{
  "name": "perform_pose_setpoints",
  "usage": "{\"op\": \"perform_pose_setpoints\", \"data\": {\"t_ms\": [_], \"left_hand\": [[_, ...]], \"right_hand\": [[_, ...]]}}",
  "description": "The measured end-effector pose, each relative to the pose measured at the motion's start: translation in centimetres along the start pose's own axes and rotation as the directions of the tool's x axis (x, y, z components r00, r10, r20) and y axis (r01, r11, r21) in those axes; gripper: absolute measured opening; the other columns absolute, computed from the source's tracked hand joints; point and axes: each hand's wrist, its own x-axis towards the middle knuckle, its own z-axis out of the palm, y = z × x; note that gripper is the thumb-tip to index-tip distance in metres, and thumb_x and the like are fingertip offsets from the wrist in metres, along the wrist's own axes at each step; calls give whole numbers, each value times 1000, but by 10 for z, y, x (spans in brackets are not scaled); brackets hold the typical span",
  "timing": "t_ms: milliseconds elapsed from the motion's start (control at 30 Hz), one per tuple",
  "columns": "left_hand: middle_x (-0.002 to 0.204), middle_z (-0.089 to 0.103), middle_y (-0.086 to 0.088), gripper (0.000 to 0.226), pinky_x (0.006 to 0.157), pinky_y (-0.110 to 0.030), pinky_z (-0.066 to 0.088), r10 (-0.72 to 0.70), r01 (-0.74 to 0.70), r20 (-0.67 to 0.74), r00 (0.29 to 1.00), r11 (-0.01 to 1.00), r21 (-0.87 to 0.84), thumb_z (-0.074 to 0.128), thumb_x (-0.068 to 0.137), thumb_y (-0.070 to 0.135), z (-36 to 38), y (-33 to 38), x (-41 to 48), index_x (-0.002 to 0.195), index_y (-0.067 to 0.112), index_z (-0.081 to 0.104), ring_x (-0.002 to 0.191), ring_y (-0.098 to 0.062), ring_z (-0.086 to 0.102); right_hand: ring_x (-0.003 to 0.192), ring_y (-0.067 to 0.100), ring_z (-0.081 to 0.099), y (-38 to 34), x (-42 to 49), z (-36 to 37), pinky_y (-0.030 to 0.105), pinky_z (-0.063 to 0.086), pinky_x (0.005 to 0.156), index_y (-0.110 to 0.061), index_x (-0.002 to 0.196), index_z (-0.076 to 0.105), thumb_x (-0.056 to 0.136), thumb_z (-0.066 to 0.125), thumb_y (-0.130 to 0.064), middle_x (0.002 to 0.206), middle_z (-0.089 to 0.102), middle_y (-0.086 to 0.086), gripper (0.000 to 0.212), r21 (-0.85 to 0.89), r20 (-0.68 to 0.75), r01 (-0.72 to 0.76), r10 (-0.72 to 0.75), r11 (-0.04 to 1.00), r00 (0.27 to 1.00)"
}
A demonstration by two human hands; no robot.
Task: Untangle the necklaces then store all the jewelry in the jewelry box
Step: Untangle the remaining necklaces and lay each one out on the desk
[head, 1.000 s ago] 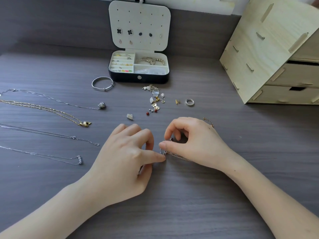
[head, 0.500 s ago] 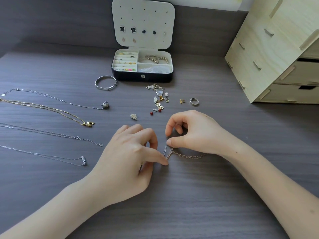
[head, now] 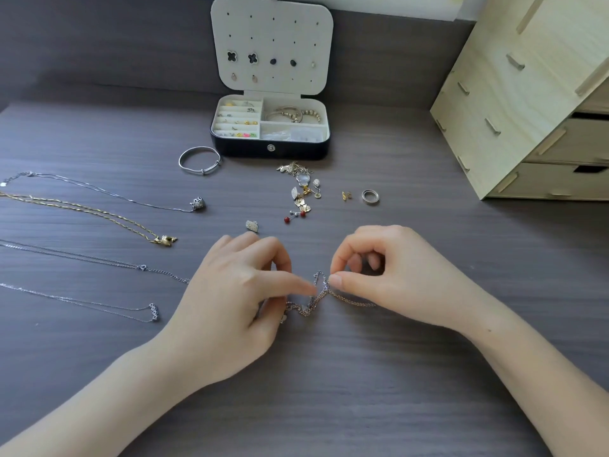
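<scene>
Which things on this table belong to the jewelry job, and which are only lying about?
Job: tangled chains, pinched by left hand and right hand; laid-out necklaces; bangle; ring; loose earrings; open jewelry box.
Lying about: wooden drawer unit.

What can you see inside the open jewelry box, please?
The jewelry box holds small earrings in its left slots, bracelets rear right, and what looks like clear plastic front right. Stud earrings sit on the lid. Anything beneath these is covered.

table (head: 329, 407): dark grey woodgrain | drawer unit (head: 527, 94): pale plywood, right | back panel (head: 99, 44): dark
</scene>
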Motion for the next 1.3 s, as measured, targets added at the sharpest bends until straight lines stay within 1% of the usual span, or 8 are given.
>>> {"op": "perform_pose_setpoints", "data": {"t_ms": [133,267,567,733,833,933,1033,1300], "left_hand": [[83,54,7,46,62,-29,22,93,-99,59,994,988,115,42,73,13,-1,-1,2,97,38,72,70,-19,46],[83,55,7,48,63,-29,20,118,-129,78,990,981,143,44,71,11,2,-4,5,98,39,72,69,-20,45],[78,53,17,43,69,-33,35,-50,54,32,998,990,-129,40,78,19,10,-14,3,90,45,72,71,-11,46],[80,55,14,45,70,-24,34,-101,104,25,995,976,-189,49,76,9,12,-16,4,93,44,70,74,-3,45],[76,55,16,43,68,-30,36,-67,68,8,998,990,-126,41,77,17,9,-14,5,87,42,74,72,-5,44],[76,57,8,44,59,-33,33,38,-36,-14,999,995,89,39,76,14,4,-10,6,88,38,75,66,-19,48],[78,57,4,45,62,-31,28,124,-119,-7,992,963,241,43,71,9,0,-10,6,91,33,75,65,-25,49],[82,58,0,43,62,-33,30,150,-142,-13,989,958,250,39,77,10,-3,-4,5,95,28,74,66,-26,48]], "right_hand": [[63,3,43,6,-22,9,23,37,59,-35,92,73,84,55,-39,70,51,-13,20,-208,-188,221,-261,953,947],[60,13,40,13,-37,18,26,34,54,-27,107,72,90,52,-30,70,48,-6,27,-336,-206,347,-428,875,880],[60,15,42,15,-38,28,23,29,55,-27,112,70,88,51,-32,69,46,-6,31,-374,-168,320,-403,870,899],[60,15,43,14,-37,30,22,28,55,-27,108,71,88,50,-33,68,47,-6,30,-383,-169,302,-387,873,906],[60,15,42,15,-37,29,23,26,55,-27,104,73,88,52,-32,67,47,-6,27,-429,-174,309,-413,849,894],[59,18,40,15,-38,28,24,26,54,-26,101,74,88,53,-31,66,47,-4,25,-481,-168,320,-445,816,880],[58,19,39,15,-39,27,26,28,52,-26,99,74,87,55,-29,67,47,-3,23,-520,-162,325,-465,790,870],[61,20,39,10,-40,28,28,28,52,-23,100,73,86,57,-29,70,48,-1,22,-541,-133,352,-491,764,861]]}}
